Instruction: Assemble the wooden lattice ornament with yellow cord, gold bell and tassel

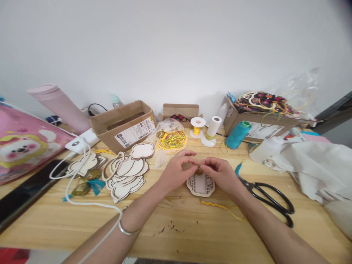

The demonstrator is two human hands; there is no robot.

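Observation:
My left hand (180,168) and my right hand (218,171) meet with fingertips pinched at a small, round gold-brown bead (199,171). Any thread between the fingers is too fine to make out. Just beneath lies a pale wooden cutout plaque (200,190) with fretwork sides and a plain middle, partly covered by my hands. A braided yellow cord (213,204) with a loose thin tail rests on the table in front of it. Black-handled scissors (265,194) lie to the right of my right forearm, near a small blue tassel (238,168).
Wooden cutouts (129,168) are piled at left, crossed by a white cable (90,203). Behind stand a cardboard box (123,124), a bag of yellow cord (172,140), spools (197,128) and a teal thread cone (238,135). White cloth (319,165) sits at right.

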